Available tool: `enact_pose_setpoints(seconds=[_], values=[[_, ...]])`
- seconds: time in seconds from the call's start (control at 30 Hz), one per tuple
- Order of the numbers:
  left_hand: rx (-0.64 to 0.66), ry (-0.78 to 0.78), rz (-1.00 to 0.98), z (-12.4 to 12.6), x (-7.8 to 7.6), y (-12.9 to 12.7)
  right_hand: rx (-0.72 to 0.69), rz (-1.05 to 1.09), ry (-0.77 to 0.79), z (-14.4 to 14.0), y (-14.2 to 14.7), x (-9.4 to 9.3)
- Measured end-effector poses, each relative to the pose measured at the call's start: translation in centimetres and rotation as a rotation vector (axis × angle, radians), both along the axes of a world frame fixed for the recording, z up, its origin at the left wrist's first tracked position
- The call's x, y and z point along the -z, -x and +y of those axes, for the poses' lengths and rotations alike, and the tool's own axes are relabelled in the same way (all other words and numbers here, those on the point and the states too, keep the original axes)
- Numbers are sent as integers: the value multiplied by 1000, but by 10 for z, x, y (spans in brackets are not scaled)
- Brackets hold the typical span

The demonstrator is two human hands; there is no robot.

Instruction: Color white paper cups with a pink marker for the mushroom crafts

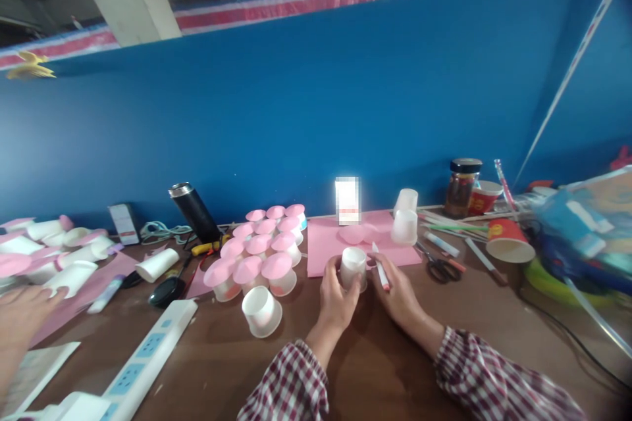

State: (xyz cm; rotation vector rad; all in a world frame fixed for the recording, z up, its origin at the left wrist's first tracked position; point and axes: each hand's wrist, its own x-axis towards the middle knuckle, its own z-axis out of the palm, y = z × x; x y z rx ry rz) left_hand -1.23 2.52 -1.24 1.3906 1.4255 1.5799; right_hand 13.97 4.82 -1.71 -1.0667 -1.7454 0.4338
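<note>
My left hand (336,296) is wrapped round a small white paper cup (351,264) in front of me. Close to the cup's right side, my right hand (399,293) grips a white marker (380,268) with a red end, held upright. A pink paper sheet (320,253) lies just beyond, with pink paper discs (351,234) on it. Two white cups (405,227) stand at its right side. To the left are several cups topped with pink discs (259,243). A bare white cup (258,306) stands nearer me.
A power strip (148,348), a black thermos (195,214) and a white paper cup on its side (158,266) are leftward. Another person's hand (24,316) is at the left edge. Scissors (442,270), a dark jar (463,189) and a tipped red cup (509,240) are rightward.
</note>
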Motion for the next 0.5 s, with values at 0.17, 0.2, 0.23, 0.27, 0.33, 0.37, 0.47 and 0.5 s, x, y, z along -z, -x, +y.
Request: enact_pose_setpoints(seconds=[0.17, 0.2, 0.23, 0.27, 0.33, 0.37, 0.47, 0.5], values=[[24, -5, -10, 0, 0, 0, 27, 30, -10, 3, 0, 3], [24, -8, 9, 0, 1, 0, 35, 34, -11, 4, 0, 3], [24, -11, 31, 0, 2, 0, 42, 38, -12, 4, 0, 4], [23, -13, 53, 1, 3, 0, 49, 42, -11, 5, 0, 4], [26, -8, 83, 1, 6, 0, 58, 50, -10, 5, 0, 3], [30, -5, 84, 1, 6, 0, 61, 54, -9, 6, 1, 3], [42, 1, 13, 0, 5, -1, 62, 64, -1, 6, 1, 2], [46, 3, -35, 0, 3, -2, 63, 68, 4, 6, 1, 2]])
